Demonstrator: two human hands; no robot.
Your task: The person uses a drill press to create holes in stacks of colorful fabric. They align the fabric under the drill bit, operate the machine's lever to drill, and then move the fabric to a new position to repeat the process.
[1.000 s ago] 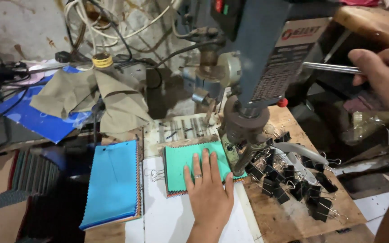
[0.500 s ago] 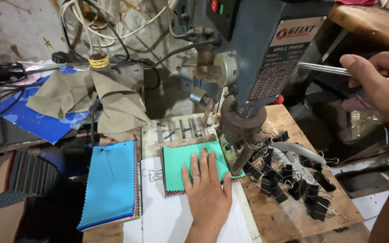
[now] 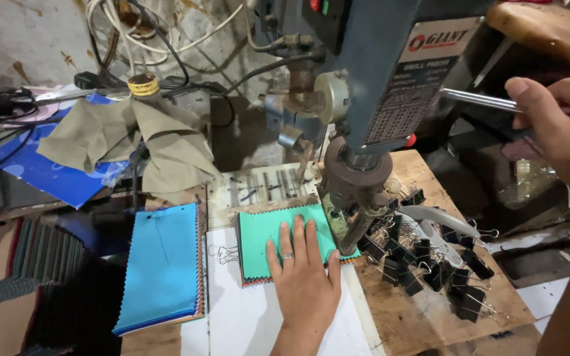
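Observation:
My left hand (image 3: pixel 305 280) lies flat, fingers spread, on a green stack of fabric swatches (image 3: pixel 265 244) with zigzag edges. The stack sits under the chuck (image 3: pixel 354 198) of a blue-grey drill press (image 3: pixel 377 72). My right hand (image 3: pixel 555 125) grips the press's metal feed lever (image 3: pixel 479 100) at the upper right. The drill bit's tip is hidden by the chuck and the swatch corner.
A blue swatch stack (image 3: pixel 163 267) lies to the left on the bench. Several black binder clips (image 3: pixel 430 264) are piled on the wooden board (image 3: pixel 423 316) at the right. Olive cloth (image 3: pixel 159 148), cables (image 3: pixel 166 39) and a blue sheet (image 3: pixel 54 175) fill the back left.
The view has shifted slightly closer. My left hand stays on the green swatches and my right hand has closed further onto the lever.

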